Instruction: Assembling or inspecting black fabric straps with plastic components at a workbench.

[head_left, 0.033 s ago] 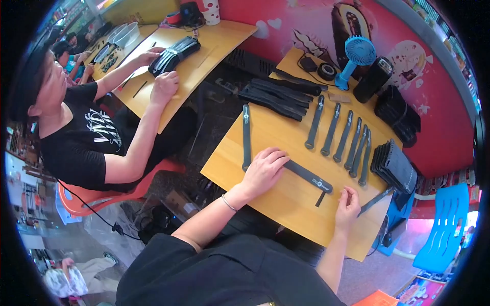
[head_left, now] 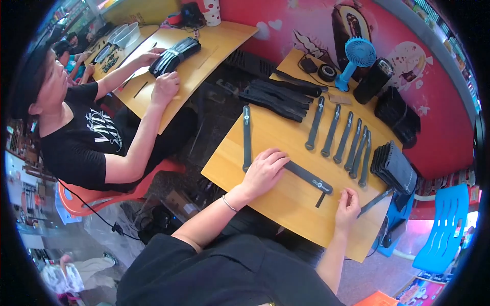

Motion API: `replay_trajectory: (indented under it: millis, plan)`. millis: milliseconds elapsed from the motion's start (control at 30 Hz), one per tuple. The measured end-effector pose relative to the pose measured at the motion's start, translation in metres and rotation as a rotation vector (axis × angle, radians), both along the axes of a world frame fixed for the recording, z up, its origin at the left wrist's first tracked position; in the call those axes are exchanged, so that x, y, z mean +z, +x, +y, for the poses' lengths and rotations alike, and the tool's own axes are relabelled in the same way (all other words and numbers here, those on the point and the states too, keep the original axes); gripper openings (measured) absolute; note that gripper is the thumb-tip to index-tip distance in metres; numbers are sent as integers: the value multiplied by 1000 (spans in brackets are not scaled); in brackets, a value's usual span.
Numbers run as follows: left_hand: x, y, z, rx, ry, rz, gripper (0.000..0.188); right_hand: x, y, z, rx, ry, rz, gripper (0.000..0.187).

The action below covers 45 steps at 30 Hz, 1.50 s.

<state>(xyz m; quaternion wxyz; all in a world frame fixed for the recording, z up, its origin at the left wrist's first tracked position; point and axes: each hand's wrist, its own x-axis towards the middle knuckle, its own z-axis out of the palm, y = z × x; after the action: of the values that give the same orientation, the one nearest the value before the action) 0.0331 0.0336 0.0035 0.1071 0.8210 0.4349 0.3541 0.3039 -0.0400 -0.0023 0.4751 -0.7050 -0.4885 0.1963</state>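
Note:
A dark grey strap [head_left: 309, 176] with a pale printed mark lies slantwise on the wooden table. My left hand [head_left: 265, 169] rests over the strap's left end, fingers bent and close together on it. From under the strap's right end sticks a short narrow black strip [head_left: 320, 199]. My right hand [head_left: 348, 208] is just right of that strip, fingertips pinched together; anything between them is too small to make out. Beyond my hands, several similar straps [head_left: 332, 130] lie side by side. One more strap [head_left: 247, 137] lies alone at the left.
A bundle of black strips [head_left: 275, 99] lies at the back, near a blue fan [head_left: 352, 64] and a black cylinder [head_left: 373, 79]. Stacked dark pieces [head_left: 392, 166] sit on the right edge. At the left table [head_left: 219, 38], a co-worker [head_left: 87, 122] holds a dark bundle [head_left: 175, 54].
My hands and the strap have not visibly moved. At the lower left, a person in the background has shifted slightly.

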Motion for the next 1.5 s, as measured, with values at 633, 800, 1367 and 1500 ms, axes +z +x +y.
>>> replay_trajectory:
  millis: [633, 800, 1367, 1500]
  plan:
    - [-3, 3, -3, 95, -81, 89, 34, 2, 2, -8, 100, 16, -195, 16]
    - [6, 4, 0, 68, -114, 77, 32, 24, -14, -1, 195, -58, -229, 24]
    - [9, 6, -4, 96, -27, 156, 40, 24, -24, -3, 275, -62, -417, 32]
    - [12, 11, -12, 41, -17, 196, 43, 23, -24, -4, 277, -24, -444, 30]
